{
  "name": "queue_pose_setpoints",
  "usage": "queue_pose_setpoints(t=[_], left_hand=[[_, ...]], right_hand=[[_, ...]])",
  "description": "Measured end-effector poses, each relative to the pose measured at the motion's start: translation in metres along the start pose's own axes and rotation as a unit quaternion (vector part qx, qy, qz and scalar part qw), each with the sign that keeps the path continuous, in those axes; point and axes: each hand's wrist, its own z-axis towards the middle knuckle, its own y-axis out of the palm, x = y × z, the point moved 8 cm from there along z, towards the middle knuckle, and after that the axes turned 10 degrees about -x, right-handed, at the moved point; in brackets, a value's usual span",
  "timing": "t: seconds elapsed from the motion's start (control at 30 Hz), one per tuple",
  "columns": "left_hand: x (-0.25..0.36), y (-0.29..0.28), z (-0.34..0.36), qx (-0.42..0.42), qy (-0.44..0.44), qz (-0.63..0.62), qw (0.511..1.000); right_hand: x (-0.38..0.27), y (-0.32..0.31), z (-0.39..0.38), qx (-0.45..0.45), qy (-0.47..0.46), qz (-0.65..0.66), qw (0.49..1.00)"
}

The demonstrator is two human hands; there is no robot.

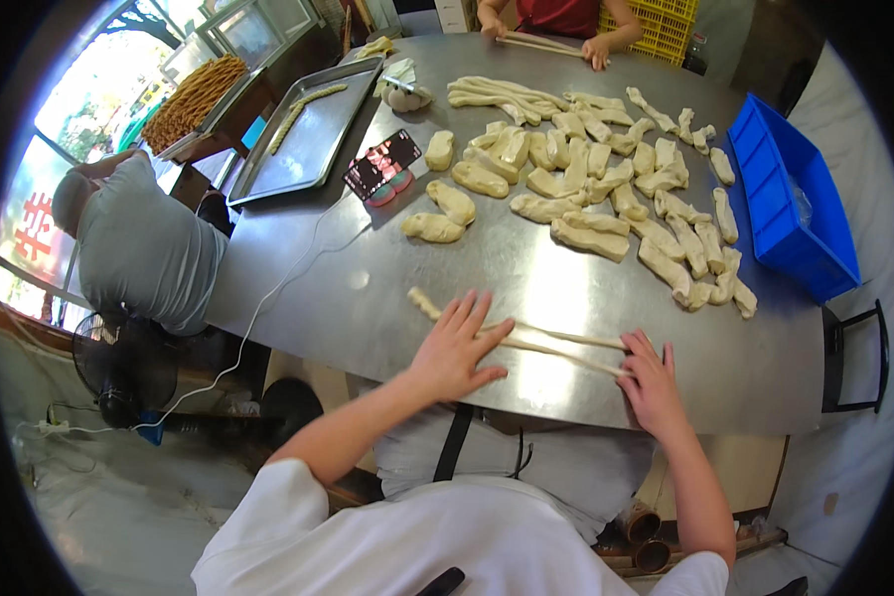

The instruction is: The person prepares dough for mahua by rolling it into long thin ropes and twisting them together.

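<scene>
Two thin strands of dough (566, 351) stretch side by side across the near part of the metal table, between my hands. My left hand (457, 348) lies flat over their left part with fingers spread. Beyond it, a short twisted end of dough (423, 303) sticks out at the left. My right hand (653, 385) rests on the right ends of both strands, its fingers slightly bent and apart, the thumb held away. What lies under each palm is hidden. Farther off, many pale dough pieces (591, 238) lie in a loose pile, with longer dough strips (502, 96) behind them.
A steel table (368, 298) fills the middle. A phone (383, 164) on a stand trails a white cable. A metal tray (313, 149) holds one twisted dough stick. A blue crate (795, 199) stands right. Across, a co-worker's hands (596, 52) handle dough strands; another person (144, 243) is at left.
</scene>
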Motion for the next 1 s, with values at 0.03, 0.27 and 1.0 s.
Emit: queue_pose_setpoints(t=[0.03, 0.27, 1.0], left_hand=[[0.01, -0.008, -0.012, 0.001, -0.03, 0.048, 0.998], [-0.027, -0.005, 0.069, 0.091, 0.039, -0.155, 0.983], [0.007, -0.007, 0.08, 0.063, 0.024, -0.012, 0.998]], right_hand=[[0.009, -0.007, 0.002, -0.023, 0.055, 0.059, 0.996], [-0.019, 0.009, 0.06, 0.068, 0.03, -0.051, 0.996], [-0.02, 0.008, 0.07, -0.009, 0.042, 0.009, 0.999]])
